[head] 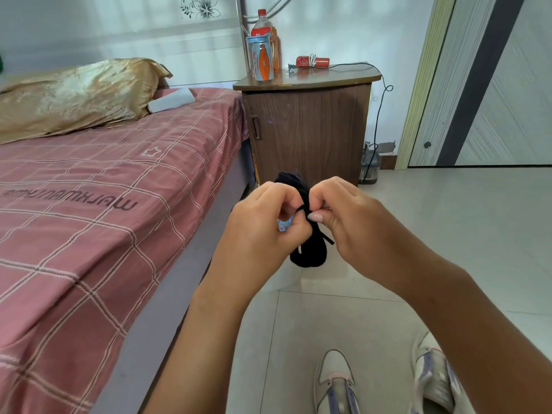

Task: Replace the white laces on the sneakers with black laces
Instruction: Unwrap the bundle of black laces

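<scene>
A: Where was the bundle of black laces [309, 255], and who had it?

B: Mid-frame, up in the air over the floor [448, 222]. Both hands were on it. The left hand [263, 222] had its fingers curled in, pinching at the bundle's middle. The right hand [343, 213] did the same from the other side, thumb and forefinger closed on a thin black strand that crossed the bundle there. Neither grip was open at all.

A: How did the bundle lie?

B: Long axis close to upright. A tuft showed above the knuckles, and the fatter loop hung below them. One stiff lace tip stuck out toward lower right, just under the right hand.

A: So what did the next move turn on?

B: My judgement: that crossing strand. It looked like the wrap holding the bundle shut, and it sat right between the two grips, touching both. The right hand was the one on it, so the undoing seemed to fall to that hand while the left steadied.

A: And the sneakers?

B: The sneakers [337, 383] were on the floor at the lower right edge, well apart from the hands, straight below them in the frame. I couldn't tell whether white laces were in them.
</scene>
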